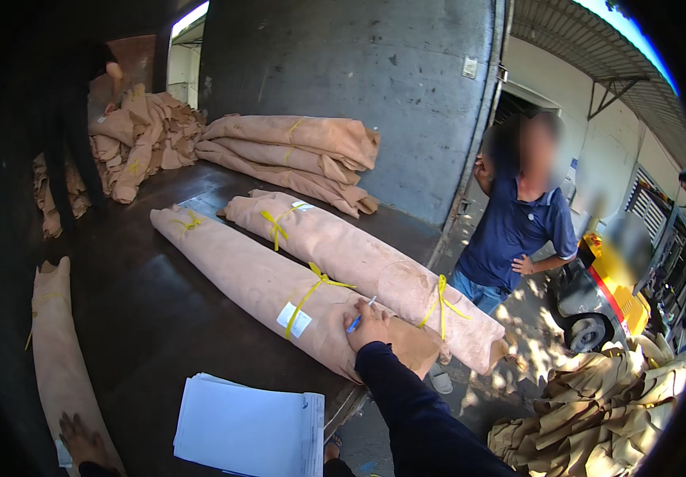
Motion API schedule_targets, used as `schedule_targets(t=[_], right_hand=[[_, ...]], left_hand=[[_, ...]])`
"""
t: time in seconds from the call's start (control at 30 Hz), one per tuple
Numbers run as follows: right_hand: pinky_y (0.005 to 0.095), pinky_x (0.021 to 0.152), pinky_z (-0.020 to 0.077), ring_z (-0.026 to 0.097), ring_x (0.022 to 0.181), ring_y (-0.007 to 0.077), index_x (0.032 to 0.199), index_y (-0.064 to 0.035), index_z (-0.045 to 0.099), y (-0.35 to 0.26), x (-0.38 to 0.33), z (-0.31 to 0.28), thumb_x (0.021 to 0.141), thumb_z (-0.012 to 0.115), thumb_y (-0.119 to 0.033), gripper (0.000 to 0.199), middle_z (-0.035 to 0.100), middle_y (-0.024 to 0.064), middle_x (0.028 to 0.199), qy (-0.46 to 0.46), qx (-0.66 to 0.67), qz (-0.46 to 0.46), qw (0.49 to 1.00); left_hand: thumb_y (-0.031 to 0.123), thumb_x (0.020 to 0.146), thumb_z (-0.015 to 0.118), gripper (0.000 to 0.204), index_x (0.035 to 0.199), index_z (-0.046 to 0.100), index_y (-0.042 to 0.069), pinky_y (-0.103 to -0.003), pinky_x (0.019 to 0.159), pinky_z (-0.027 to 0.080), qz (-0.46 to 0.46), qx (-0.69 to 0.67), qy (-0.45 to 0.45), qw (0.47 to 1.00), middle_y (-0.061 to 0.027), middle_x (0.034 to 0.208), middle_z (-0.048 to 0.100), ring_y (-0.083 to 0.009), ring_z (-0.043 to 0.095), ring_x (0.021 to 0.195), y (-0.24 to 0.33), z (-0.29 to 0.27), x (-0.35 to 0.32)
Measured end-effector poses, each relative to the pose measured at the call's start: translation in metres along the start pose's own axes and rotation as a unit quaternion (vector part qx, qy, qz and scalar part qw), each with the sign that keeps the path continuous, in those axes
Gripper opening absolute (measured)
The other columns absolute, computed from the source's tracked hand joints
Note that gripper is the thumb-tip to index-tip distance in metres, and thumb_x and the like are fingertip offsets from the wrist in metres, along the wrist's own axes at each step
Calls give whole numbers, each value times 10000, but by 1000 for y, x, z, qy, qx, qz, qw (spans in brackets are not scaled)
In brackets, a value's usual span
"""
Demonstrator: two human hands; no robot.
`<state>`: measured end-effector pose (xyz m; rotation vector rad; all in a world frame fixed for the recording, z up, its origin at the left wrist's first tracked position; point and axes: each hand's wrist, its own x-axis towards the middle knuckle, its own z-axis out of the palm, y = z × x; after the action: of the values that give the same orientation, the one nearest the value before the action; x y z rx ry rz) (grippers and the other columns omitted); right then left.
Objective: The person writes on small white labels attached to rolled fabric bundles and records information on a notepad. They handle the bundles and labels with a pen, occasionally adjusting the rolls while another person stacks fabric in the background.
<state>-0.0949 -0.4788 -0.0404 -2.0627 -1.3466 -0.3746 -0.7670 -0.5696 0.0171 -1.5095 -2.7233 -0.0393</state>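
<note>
My right hand [370, 326] is closed around a blue pen [354, 323] and rests on the near end of a long tan roll [239, 274] that looks like rolled leather. Yellow ties [305, 304] bind this roll, and a white label [293, 319] is stuck on it. Alongside, touching on its right, lies a second tied roll [351, 253]. My left hand [82, 441] lies flat with fingers spread on another roll [61, 350] at the left, next to a white label [63, 453]. Between my arms is a stack of white papers [239, 425].
Several rolls [287, 143] are stacked against the grey metal wall [343, 71]. At the far left a person in dark clothes [73, 103] bends over a heap of rolls [140, 143]. Beyond the dark floor's edge stand a person in blue [514, 230], a yellow vehicle [617, 278] and a brown pile [597, 413].
</note>
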Motion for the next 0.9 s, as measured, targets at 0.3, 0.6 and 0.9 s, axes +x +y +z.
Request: schedule_targets(t=[0.3, 0.6, 0.9], right_hand=[[485, 1117, 301, 602, 1142, 309, 1285, -13, 549, -8, 3, -7, 903, 621, -254, 457, 663, 131, 1176, -27, 27, 23, 999], [468, 996, 433, 587, 1089, 397, 1244, -21, 578, -16, -1, -17, 879, 640, -240, 431, 668, 167, 1150, -7, 39, 20, 999], [474, 1057, 360, 598, 1103, 335, 1242, -35, 552, -17, -3, -18, 877, 645, -217, 419, 664, 139, 1134, -11, 16, 2, 1000]], left_hand=[[370, 829, 665, 664, 1403, 509, 76, -559, 1182, 196, 85, -18, 117, 989, -242, 1530, 343, -401, 296, 1436, -21, 14, -8], [384, 835, 647, 668, 1408, 507, 70, -574, 1185, 166, 71, -35, 102, 992, -243, 1545, 322, -396, 283, 1445, -22, 11, -11], [386, 814, 664, 682, 1398, 521, 66, -569, 1180, 190, 92, -26, 125, 988, -250, 1520, 357, -407, 306, 1427, -19, 10, -10]])
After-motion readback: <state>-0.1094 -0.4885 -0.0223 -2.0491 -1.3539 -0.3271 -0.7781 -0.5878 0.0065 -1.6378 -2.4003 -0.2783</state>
